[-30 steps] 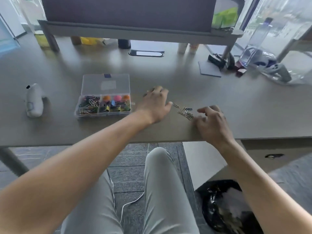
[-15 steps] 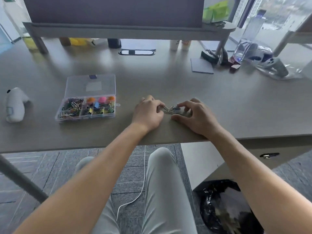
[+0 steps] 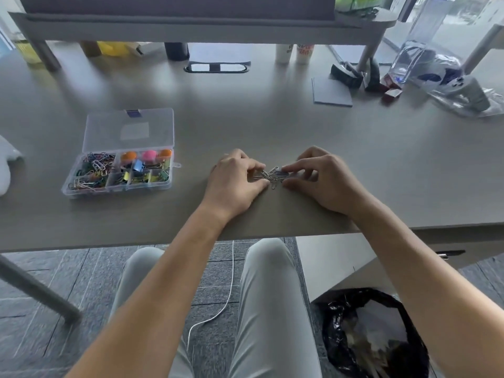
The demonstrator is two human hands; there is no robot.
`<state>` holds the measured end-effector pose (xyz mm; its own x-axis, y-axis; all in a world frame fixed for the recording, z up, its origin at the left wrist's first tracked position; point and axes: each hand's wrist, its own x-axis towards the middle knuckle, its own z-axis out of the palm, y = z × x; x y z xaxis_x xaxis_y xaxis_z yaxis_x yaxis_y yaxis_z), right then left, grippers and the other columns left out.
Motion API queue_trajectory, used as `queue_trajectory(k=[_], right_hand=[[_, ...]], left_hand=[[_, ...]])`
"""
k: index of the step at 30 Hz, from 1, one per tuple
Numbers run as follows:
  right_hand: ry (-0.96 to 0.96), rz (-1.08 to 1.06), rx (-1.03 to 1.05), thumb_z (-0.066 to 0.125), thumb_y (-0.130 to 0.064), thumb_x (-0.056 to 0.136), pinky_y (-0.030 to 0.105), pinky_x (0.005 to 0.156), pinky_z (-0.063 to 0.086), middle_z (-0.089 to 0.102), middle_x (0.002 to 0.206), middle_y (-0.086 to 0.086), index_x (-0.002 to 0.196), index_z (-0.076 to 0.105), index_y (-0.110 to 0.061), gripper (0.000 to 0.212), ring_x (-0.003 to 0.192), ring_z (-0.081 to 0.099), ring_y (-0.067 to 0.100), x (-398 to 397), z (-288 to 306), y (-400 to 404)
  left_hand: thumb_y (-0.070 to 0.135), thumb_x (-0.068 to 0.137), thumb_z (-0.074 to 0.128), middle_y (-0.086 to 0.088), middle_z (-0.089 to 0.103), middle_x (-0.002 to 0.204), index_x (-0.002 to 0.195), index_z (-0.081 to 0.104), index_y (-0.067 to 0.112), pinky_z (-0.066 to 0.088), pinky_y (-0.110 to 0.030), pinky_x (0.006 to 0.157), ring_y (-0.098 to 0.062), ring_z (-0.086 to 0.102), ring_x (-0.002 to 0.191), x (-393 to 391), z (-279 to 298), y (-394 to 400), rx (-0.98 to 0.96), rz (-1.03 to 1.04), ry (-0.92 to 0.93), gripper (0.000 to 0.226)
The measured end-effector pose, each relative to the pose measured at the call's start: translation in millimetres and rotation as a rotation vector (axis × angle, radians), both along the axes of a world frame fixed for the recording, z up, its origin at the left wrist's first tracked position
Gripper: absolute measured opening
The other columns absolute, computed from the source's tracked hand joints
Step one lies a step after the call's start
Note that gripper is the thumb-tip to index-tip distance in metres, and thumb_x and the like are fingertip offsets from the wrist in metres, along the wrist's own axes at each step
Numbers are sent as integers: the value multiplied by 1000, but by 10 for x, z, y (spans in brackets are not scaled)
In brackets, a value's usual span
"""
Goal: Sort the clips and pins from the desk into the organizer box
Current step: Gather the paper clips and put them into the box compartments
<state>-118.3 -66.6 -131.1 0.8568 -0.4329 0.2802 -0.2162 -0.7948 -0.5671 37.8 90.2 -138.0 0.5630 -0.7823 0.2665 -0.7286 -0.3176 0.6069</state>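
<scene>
A small heap of silver clips (image 3: 271,175) lies on the bench (image 3: 272,126) near its front edge. The left hand (image 3: 236,181) and right hand (image 3: 319,178) flank it, curled fingers (image 3: 293,168) touching the heap from both sides; whether any clip is actually pinched cannot be told. The box (image 3: 117,170) sits well left, lid open, compartments holding coloured clips and pins.

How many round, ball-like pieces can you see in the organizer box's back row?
3, side by side in the organizer box: an orange ball on the left, a pink ball in the middle, another orange ball on the right. More may lie hidden beneath.
</scene>
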Motion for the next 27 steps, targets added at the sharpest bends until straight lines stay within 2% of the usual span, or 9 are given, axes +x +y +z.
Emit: queue_trajectory(k=[5,8,11,13,16,19,22,27], right_hand=[[-25,17,3,83,-29,85,18,68,46,63,86,-10,96,83,-31,11,71,59,8,44,-4,-9],[11,31,-64,79,-25,87,20,68,45,62,82,-9,94,81,-27,8,71,58,8,64,51,23],[73,37,-187,73,-27,91,29,73,48,59,86,-8,95,74,-20,8,74,56,12,84,99,78],[105,32,-301,65,-30,95,35,75,50,60,92,-4,97,69,-18,13,80,60,21,88,107,129],[121,-3,-448,57,-31,99,38,68,50,62,96,5,95,64,-14,18,84,63,30,87,106,180],[134,-44,-551,55,-27,99,34,59,41,61,90,6,89,64,-12,20,78,64,35,91,114,193],[152,-64,-565,54,-26,99,33,58,37,61,90,5,89,64,-13,19,77,64,34,101,146,193],[154,-110,-451,53,-27,98,37,67,45,64,97,3,92,63,-15,17,84,62,33,64,163,223]], left_hand=[[28,80,79,4,60,84,85,78,27,52,-38,80,-17,59,82,-58,-33,-15,-106,14,30,5],[27,82,77,5,60,81,84,76,26,51,-38,79,-16,57,82,-68,-35,-16,-93,-4,-3,3],[26,86,72,4,59,83,86,72,24,50,-39,80,-19,56,86,-79,-6,-33,-50,-31,-86,3],[25,88,69,2,60,86,87,69,20,50,-41,80,-23,57,90,-101,6,-50,-29,-36,-148,4],[23,89,66,0,61,89,88,66,18,50,-41,77,-24,57,93,-130,1,-53,-17,-21,-211,5],[20,88,66,0,62,87,86,68,17,49,-39,76,-23,58,90,-128,-17,-29,-47,-6,-187,4],[18,87,66,0,64,83,84,70,16,50,-38,75,-21,60,83,-119,-24,19,-115,18,-123,5],[20,86,66,2,65,80,81,71,18,52,-37,72,-18,60,77,-177,-47,178,-181,120,-80,7]])
